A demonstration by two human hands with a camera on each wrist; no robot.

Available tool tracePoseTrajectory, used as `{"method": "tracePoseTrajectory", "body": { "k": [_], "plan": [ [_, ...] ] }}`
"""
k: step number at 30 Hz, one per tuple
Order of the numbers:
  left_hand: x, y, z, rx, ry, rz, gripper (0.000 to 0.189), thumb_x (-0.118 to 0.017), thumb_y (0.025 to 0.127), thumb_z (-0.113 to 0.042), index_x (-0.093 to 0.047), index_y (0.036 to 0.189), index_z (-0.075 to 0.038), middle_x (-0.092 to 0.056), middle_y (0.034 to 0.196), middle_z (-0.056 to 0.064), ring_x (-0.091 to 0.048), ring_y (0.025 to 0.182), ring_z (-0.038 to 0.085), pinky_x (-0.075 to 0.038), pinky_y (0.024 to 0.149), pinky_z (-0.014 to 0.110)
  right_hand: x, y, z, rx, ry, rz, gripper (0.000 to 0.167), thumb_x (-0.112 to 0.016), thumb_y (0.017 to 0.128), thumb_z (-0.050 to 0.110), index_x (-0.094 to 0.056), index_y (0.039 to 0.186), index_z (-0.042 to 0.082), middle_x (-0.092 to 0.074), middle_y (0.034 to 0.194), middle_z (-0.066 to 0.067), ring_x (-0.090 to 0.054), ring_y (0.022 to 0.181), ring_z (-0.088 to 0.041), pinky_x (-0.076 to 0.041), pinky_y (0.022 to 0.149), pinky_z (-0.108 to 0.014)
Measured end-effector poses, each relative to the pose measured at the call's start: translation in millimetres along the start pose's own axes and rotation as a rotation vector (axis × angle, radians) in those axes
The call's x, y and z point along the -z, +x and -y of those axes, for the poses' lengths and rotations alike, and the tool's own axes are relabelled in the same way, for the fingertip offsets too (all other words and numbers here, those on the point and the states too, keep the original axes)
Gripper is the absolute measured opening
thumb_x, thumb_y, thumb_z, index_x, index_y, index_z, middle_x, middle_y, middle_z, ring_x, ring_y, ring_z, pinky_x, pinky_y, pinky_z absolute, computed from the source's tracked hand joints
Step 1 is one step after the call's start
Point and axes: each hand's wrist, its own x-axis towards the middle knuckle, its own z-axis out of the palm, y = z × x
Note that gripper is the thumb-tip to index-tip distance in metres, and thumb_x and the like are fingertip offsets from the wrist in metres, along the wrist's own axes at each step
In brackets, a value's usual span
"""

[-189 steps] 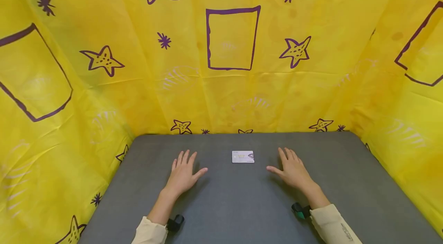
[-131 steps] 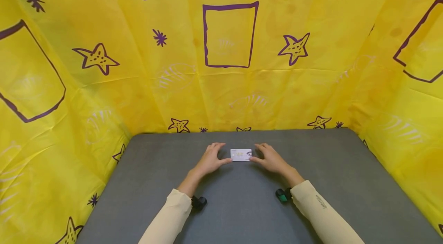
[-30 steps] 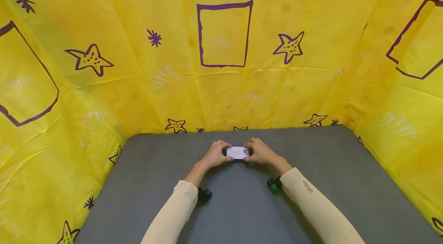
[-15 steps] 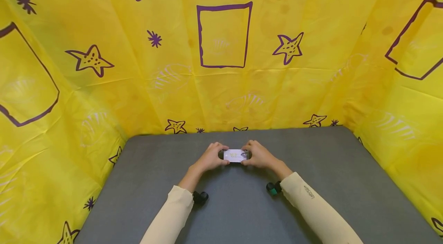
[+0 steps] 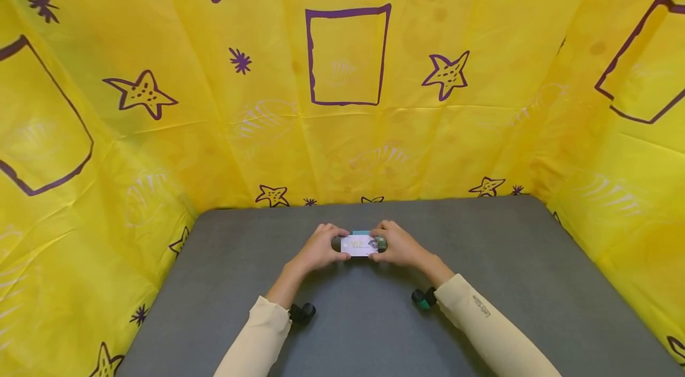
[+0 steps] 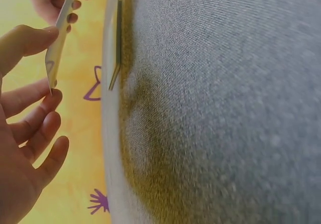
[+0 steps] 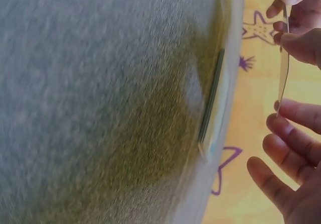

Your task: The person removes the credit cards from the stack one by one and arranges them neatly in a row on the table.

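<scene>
Both hands hold a white card (image 5: pixel 357 245) with gold VIP lettering in the head view. My left hand (image 5: pixel 318 249) pinches its left end, thumb at the near edge and fingers at the far edge. My right hand (image 5: pixel 400 248) grips the right end the same way. Seen edge-on in the left wrist view, the card (image 6: pixel 59 45) is off the table and slightly bent. A thin flat thing (image 6: pixel 119 38) with a dark edge lies on the table beneath. Of it, only a light blue strip (image 5: pixel 361 232) shows clearly past the card in the head view.
The grey table (image 5: pixel 353 323) has rounded far corners. A yellow cloth (image 5: pixel 342 151) with purple drawings hangs behind it and at both sides. Each wrist bears a small black camera, the left one (image 5: pixel 303 313) and the right one (image 5: pixel 423 298).
Both hands, first spread on either side of the card, came in and gripped its ends. The card left the table and moved slightly left and nearer; the light blue strip came into view behind it.
</scene>
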Motion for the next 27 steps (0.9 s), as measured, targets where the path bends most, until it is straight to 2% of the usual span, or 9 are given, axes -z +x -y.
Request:
{"method": "tracePoseTrajectory", "body": {
  "k": [5, 12, 19, 27],
  "plan": [
    [3.8, -10.0, -0.4, 0.021, -0.011, -0.015, 0.048, -0.082, 0.076, -0.026, -0.068, 0.118, -0.008, -0.063, 0.114, 0.009, -0.049, 0.11, 0.026, -0.042, 0.094, 0.045, -2, -1.7, 6, 0.031, 0.005, 0.015, 0.049, -0.079, 0.079, 0.032, -0.067, 0.118, 0.006, -0.057, 0.107, -0.006, -0.051, 0.098, -0.02, -0.047, 0.084, -0.037],
    [14.2, -21.3, 3.3, 0.017, -0.007, -0.037, 0.048, -0.083, 0.074, -0.026, -0.068, 0.116, -0.008, -0.064, 0.112, 0.007, -0.05, 0.107, 0.025, -0.043, 0.092, 0.043, -3, 1.6, 18, 0.1, 0.008, -0.014, 0.047, -0.079, 0.079, 0.029, -0.067, 0.117, 0.004, -0.057, 0.105, -0.006, -0.051, 0.099, -0.021, -0.047, 0.084, -0.036],
    [26.9, -35.2, 11.3, 0.025, -0.003, -0.032, 0.047, -0.084, 0.073, -0.025, -0.068, 0.114, -0.009, -0.063, 0.111, 0.006, -0.049, 0.11, 0.026, -0.042, 0.095, 0.046, -10, 7.4, 34, 0.106, 0.028, -0.003, 0.048, -0.079, 0.079, 0.031, -0.067, 0.117, 0.005, -0.058, 0.108, -0.006, -0.052, 0.101, -0.021, -0.047, 0.084, -0.036],
    [35.4, -46.4, 18.6, 0.046, 0.017, -0.045, 0.046, -0.084, 0.074, -0.026, -0.068, 0.115, -0.011, -0.06, 0.11, 0.006, -0.048, 0.107, 0.025, -0.042, 0.091, 0.044, -15, 15.4, 47, 0.102, 0.015, 0.022, 0.048, -0.079, 0.079, 0.032, -0.067, 0.118, 0.006, -0.057, 0.107, -0.006, -0.051, 0.099, -0.019, -0.047, 0.084, -0.035]
  ]
}}
